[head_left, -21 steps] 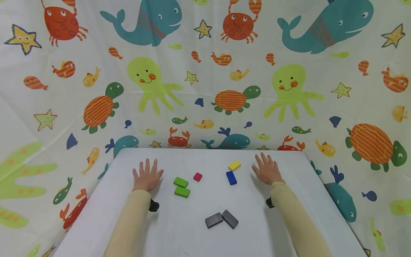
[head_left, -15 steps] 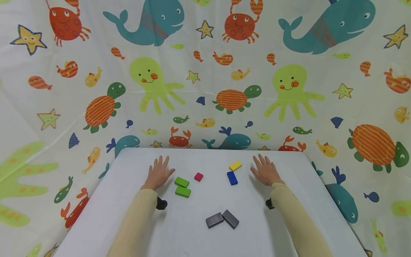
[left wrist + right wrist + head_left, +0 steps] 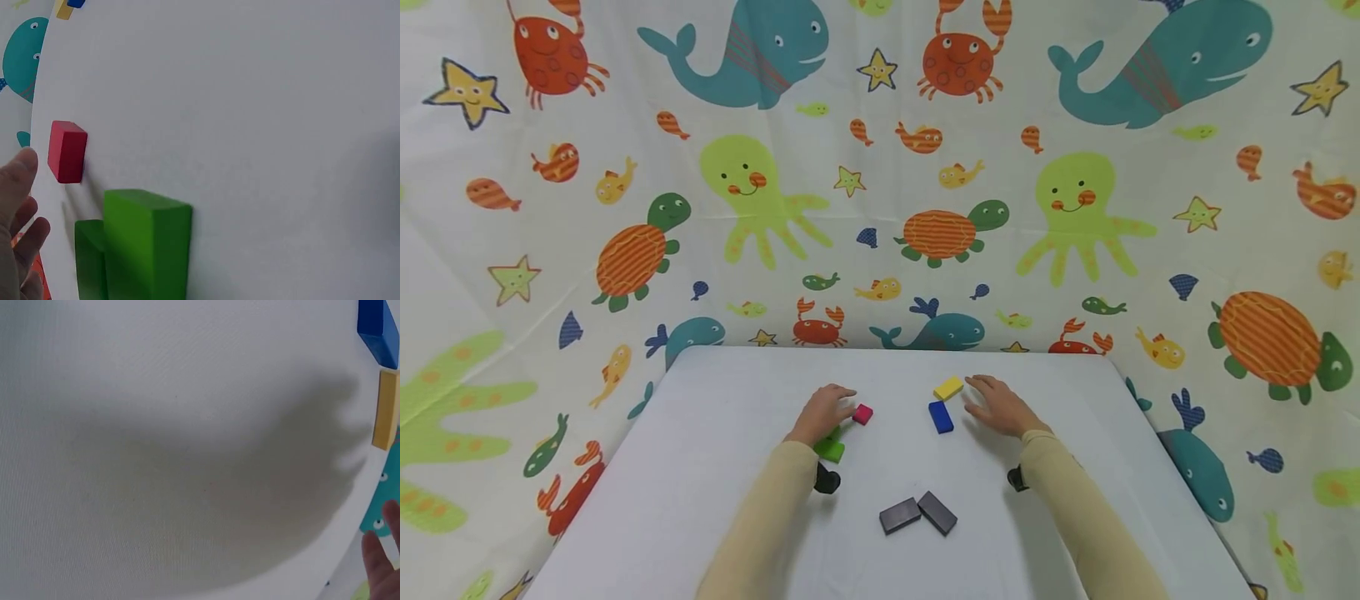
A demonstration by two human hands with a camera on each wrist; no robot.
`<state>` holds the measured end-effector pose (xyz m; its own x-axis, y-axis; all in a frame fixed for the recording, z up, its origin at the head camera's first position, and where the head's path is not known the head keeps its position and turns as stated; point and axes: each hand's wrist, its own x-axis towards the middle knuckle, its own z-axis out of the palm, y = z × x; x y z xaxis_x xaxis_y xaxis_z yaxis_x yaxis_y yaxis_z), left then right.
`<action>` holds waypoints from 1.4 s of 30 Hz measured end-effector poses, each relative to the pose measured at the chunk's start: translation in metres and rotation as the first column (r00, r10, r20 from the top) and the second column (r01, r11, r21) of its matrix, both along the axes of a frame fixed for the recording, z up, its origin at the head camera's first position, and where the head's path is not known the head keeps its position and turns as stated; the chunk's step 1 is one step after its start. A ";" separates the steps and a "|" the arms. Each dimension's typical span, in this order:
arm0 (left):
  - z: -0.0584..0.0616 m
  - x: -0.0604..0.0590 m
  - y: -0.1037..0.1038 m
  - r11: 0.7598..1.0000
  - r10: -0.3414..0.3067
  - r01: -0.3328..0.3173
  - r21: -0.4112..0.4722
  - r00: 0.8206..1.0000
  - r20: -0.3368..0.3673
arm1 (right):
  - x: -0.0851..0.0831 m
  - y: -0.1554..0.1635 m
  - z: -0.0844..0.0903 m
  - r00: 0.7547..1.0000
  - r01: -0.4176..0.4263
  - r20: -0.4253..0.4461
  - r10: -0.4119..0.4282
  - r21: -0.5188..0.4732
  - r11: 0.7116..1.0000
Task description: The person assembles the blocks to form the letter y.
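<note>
Red block (image 3: 862, 414) lies just beyond left hand (image 3: 823, 412) grip.

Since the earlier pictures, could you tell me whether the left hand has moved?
Yes. The left hand has slid right across the table, over the green blocks, its fingertips now near the red block.

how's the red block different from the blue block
The red block is small and nearly square; the blue block is longer and rectangular. The red block lies at the left hand fingertips; the blue block lies by the right hand, beside a yellow block. Both lie flat on the white table, ungripped.
</note>
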<state>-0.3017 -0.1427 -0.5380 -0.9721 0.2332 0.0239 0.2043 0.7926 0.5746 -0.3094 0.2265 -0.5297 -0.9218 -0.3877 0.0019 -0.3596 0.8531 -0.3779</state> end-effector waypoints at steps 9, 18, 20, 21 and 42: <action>0.001 0.001 0.016 0.996 -0.081 0.080 0.031 0.997 0.013 | -0.002 -0.008 -0.001 0.993 -0.114 0.021 0.115 -0.043 0.993; -0.003 0.001 0.021 0.994 -0.106 0.106 -0.008 0.994 0.016 | -0.003 -0.020 -0.004 0.983 -0.163 0.077 0.166 -0.054 0.985; -0.002 0.001 0.022 0.994 -0.110 0.110 -0.003 0.994 0.012 | -0.003 -0.023 -0.006 0.982 -0.162 0.088 0.166 -0.050 0.986; -0.002 0.002 0.023 0.994 -0.112 0.112 0.001 0.994 0.009 | -0.004 -0.024 -0.007 0.982 -0.163 0.091 0.167 -0.049 0.985; -0.004 0.007 0.035 0.990 -0.130 0.128 0.055 0.991 0.019 | -0.008 -0.056 -0.014 0.994 -0.084 0.071 0.084 -0.013 0.996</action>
<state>-0.2946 -0.1077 -0.5416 -0.9344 0.3558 0.0177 0.2891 0.7285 0.6210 -0.3176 0.1707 -0.5439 -0.8839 -0.4641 -0.0582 -0.4019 0.8172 -0.4130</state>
